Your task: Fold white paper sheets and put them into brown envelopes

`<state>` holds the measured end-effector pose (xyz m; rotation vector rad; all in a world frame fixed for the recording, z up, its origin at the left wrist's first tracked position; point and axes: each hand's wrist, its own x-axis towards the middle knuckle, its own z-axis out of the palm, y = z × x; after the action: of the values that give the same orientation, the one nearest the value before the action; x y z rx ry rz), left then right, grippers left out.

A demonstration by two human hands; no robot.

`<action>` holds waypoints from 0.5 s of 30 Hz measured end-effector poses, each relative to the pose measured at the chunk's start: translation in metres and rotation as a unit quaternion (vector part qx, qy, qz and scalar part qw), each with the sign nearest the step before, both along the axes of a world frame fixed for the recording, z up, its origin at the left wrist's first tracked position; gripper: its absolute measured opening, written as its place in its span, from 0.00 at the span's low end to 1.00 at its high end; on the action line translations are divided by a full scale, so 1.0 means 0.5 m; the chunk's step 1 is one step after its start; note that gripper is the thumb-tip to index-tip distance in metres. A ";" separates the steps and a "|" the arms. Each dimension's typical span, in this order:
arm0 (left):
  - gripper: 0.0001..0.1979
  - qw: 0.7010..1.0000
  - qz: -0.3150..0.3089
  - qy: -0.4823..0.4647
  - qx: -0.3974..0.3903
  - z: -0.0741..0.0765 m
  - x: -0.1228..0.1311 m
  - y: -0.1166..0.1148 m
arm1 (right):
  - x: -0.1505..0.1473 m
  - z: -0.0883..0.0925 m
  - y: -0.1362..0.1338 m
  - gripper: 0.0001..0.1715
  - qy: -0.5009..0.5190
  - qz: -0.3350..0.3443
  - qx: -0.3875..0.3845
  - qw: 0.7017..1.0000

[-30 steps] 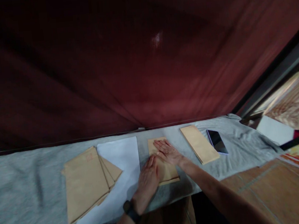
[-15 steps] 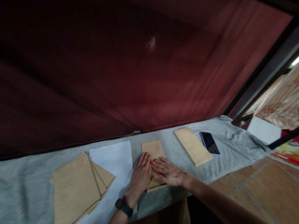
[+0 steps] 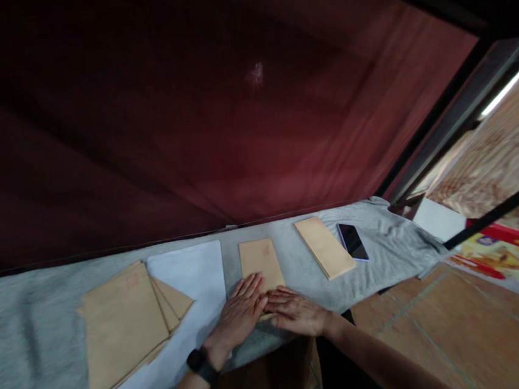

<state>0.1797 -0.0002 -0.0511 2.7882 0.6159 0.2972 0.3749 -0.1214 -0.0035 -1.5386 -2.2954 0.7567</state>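
A small brown envelope (image 3: pixel 260 260) lies on the grey cloth (image 3: pixel 32 308) in front of me. My left hand (image 3: pixel 237 316), with a black watch at the wrist, rests flat with fingers stretched over the envelope's near left corner. My right hand (image 3: pixel 296 311) lies flat beside it, fingers spread across the envelope's near edge. The fingertips of both hands meet. Neither hand grips anything.
A fanned pile of larger brown envelopes (image 3: pixel 120 321) lies at left on white paper (image 3: pixel 194 274). Another brown envelope stack (image 3: pixel 324 246) and a dark phone (image 3: pixel 353 241) lie at right. A dark red curtain (image 3: pixel 215 113) hangs behind. Tiled floor (image 3: pixel 460 328) is at lower right.
Both hands have slid toward me along the small envelope, from its middle down to its near edge, uncovering most of it. The view has shifted slightly.
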 end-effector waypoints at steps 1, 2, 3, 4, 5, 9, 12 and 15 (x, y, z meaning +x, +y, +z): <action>0.28 1.000 -0.005 0.001 -0.008 0.002 -0.005 -0.006 | -0.001 0.001 -0.005 0.26 0.002 -0.002 -0.005 1.000; 0.28 1.000 -0.011 -0.001 -0.015 0.004 -0.010 -0.012 | -0.001 0.000 -0.009 0.27 0.004 -0.005 -0.009 1.000; 0.28 1.000 -0.016 -0.002 -0.023 0.006 -0.015 -0.017 | -0.002 -0.001 -0.014 0.28 0.006 -0.009 -0.012 1.000; 0.27 0.999 -0.020 -0.001 -0.032 0.009 -0.021 -0.023 | -0.002 -0.002 -0.018 0.28 0.011 -0.012 -0.013 1.000; 0.27 0.999 -0.022 0.005 -0.043 0.012 -0.027 -0.027 | -0.003 -0.003 -0.021 0.28 0.016 -0.015 -0.014 1.000; 0.27 0.995 -0.026 0.024 -0.092 0.024 -0.048 -0.040 | -0.005 -0.005 -0.040 0.27 0.045 -0.025 -0.013 0.999; 0.27 0.991 -0.037 0.020 -0.129 0.033 -0.061 -0.044 | -0.005 -0.005 -0.055 0.26 0.073 -0.034 -0.005 0.997; 0.29 0.986 -0.036 0.025 -0.163 0.047 -0.069 -0.048 | 0.006 -0.007 -0.057 0.26 0.115 -0.060 0.002 0.992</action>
<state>0.1452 -0.0243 -0.0275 2.5009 0.5214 0.0995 0.3778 -0.1499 -0.0067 -1.4881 -2.0192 0.8471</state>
